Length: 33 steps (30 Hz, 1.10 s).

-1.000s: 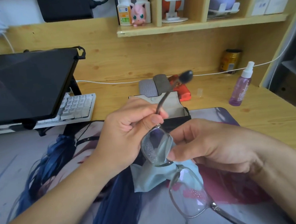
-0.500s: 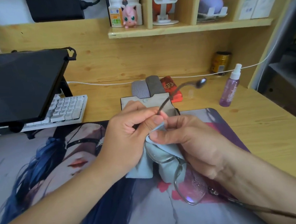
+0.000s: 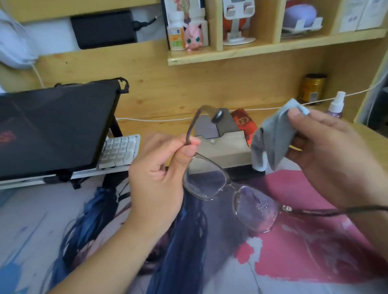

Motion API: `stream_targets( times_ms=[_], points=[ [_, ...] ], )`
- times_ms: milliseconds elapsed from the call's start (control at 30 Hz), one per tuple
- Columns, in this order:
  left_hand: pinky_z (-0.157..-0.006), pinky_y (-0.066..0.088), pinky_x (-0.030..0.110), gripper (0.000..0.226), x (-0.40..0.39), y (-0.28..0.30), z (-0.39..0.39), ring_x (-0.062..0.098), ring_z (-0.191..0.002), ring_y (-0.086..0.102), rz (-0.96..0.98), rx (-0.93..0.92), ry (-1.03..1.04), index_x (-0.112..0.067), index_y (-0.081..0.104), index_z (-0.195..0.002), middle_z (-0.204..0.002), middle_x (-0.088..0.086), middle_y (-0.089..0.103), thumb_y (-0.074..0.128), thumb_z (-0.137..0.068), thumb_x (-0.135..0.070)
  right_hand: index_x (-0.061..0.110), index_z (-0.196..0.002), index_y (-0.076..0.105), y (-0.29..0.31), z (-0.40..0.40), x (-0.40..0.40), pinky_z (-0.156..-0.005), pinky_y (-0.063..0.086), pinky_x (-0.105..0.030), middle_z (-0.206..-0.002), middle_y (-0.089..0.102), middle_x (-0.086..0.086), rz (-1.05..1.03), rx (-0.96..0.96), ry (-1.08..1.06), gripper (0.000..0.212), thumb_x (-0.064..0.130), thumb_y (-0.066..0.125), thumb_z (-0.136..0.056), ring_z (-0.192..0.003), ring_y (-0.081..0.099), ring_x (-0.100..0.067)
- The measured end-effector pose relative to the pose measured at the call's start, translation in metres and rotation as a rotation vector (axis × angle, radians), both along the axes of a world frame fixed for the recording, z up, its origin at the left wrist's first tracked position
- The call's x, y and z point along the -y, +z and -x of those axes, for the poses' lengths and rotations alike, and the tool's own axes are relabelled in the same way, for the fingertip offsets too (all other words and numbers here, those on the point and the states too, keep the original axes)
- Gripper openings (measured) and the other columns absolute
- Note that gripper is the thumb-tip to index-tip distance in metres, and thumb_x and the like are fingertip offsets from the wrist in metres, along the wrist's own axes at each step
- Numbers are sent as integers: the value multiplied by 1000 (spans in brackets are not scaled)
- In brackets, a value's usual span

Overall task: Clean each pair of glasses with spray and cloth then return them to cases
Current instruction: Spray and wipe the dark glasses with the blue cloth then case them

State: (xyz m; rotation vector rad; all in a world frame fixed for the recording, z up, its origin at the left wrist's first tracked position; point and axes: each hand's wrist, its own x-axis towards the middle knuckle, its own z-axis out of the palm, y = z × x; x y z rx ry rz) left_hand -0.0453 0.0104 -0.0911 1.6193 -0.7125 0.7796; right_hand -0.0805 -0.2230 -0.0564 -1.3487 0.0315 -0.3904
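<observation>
My left hand pinches a pair of glasses at the hinge of one temple, holding them above the desk mat. The frame is clear and the temples are dark. The lens nearer my left hand looks wiped; the other lens carries spray droplets. My right hand is lifted to the right, apart from the glasses, gripping a crumpled grey-blue cloth. An open glasses case lies behind the glasses. A purple spray bottle stands at the back right, partly hidden by my right hand.
A printed desk mat covers the desk in front of me. A dark screen on a stand and a white keyboard sit left. A grey case, a red case and a gold tin lie by the back wall.
My right hand lifted the cloth off the lens and moved up to the right. The glasses swung level in my left hand, showing both lenses.
</observation>
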Motion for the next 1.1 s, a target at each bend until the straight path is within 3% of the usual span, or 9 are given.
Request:
stream_targets(
  times_ms=[100, 233, 300, 400, 467, 533, 733, 900, 1100],
  points=[
    [-84, 47, 27, 12, -7, 2, -6, 19, -90, 61, 23, 25, 125, -30, 69, -102, -93, -15, 63, 63, -98, -21, 16, -89, 76, 3, -1, 6, -86, 59, -40, -96, 76, -6, -190, 32, -61, 28, 25, 53, -103, -98, 73, -21],
    [-83, 51, 32, 17, -25, 8, -22, 12, -89, 62, 163, -72, 306, -35, 66, -98, -93, -3, 63, 60, -100, -19, 8, -143, 50, 7, 2, 21, -97, 55, -40, -123, 66, -1, -276, -3, -189, 62, 48, 56, -95, -104, 70, -12],
    [-84, 54, 36, 10, -30, 9, -28, 13, -88, 63, 186, -122, 365, -28, 66, -98, -95, 1, 66, 61, -100, -19, 14, -136, 57, 5, 1, 22, -95, 54, -39, -121, 69, 2, -300, -21, -212, 57, 50, 58, -92, -96, 72, -8],
    [-79, 52, 26, 7, -26, 12, -25, 8, -82, 62, 140, -186, 359, -27, 66, -95, -90, -2, 68, 63, -99, -21, 25, -101, 71, 8, 5, 8, -75, 54, -31, -97, 74, 4, -187, -70, -180, 21, 38, 53, -99, -89, 72, -8],
    [-72, 47, 16, 9, -20, 14, -19, 1, -74, 58, 93, -228, 350, -29, 66, -92, -82, -8, 65, 65, -97, -22, 22, -86, 71, 8, 9, -4, -80, 49, -36, -89, 69, -4, -77, -47, -59, 26, 26, 50, -102, -92, 66, -17],
    [-67, 45, 13, 6, -14, 13, -12, 2, -70, 58, 71, -237, 329, -26, 69, -91, -76, -10, 64, 67, -95, -22, 11, -91, 69, 13, 18, -20, -89, 46, -44, -96, 67, -16, -75, 19, 134, 19, 19, 53, -95, -95, 63, -27],
    [-73, 53, 30, 8, -2, 3, -9, 9, -77, 63, 31, -228, 239, -32, 70, -85, -80, -8, 67, 71, -90, -26, 0, -95, 72, 18, 32, -19, -72, 55, -31, -88, 70, -19, 38, 26, 779, 33, 25, 78, -74, -80, 67, -28],
    [-75, 54, 32, 8, 8, -3, 1, 10, -79, 66, 56, -289, 98, -31, 71, -88, -82, -8, 69, 71, -90, -24, 20, -90, 67, 7, 18, -35, -67, 47, -31, -77, 65, 2, 967, 316, 147, 13, 26, 56, -95, -72, 59, -12],
    [-78, 58, 34, 5, 14, 0, 14, 17, -82, 70, 63, -313, -58, -18, 74, -92, -85, -2, 73, 70, -93, -15, 33, -91, 50, -13, 1, -45, -73, 42, -14, -84, 61, 12, 1002, 304, -168, 26, 19, 73, -89, -85, 56, -6]
  ],
)
